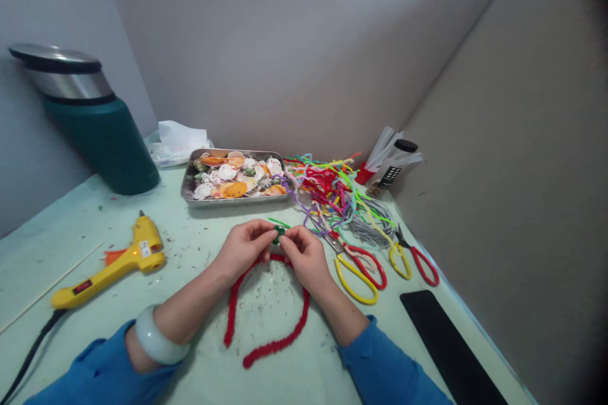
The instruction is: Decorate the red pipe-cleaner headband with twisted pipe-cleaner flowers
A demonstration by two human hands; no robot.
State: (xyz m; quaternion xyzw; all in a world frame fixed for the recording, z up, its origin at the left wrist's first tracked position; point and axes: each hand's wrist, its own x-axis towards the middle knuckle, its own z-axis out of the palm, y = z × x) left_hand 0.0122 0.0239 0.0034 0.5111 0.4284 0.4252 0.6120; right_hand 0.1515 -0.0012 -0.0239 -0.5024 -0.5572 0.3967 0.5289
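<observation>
Between the fingertips of both hands is a small green pipe cleaner (279, 234), bunched into what looks like a coil, with a thin end poking out to the left. My left hand (247, 245) pinches it from one side, and my right hand (304, 251) pinches it from the other. Below them a red fuzzy pipe cleaner (280, 346) lies on the table, bent into an open loop. My hands hide part of the loop's top.
A metal tray (237, 202) of shells stands behind, beside a heap of coloured pipe cleaners (327, 186). Scissors (358, 275) and more scissors (418, 259) lie right, near a black flat object (449, 341). At left are a yellow glue gun (118, 259), thin stick (57, 284) and green bottle (104, 145).
</observation>
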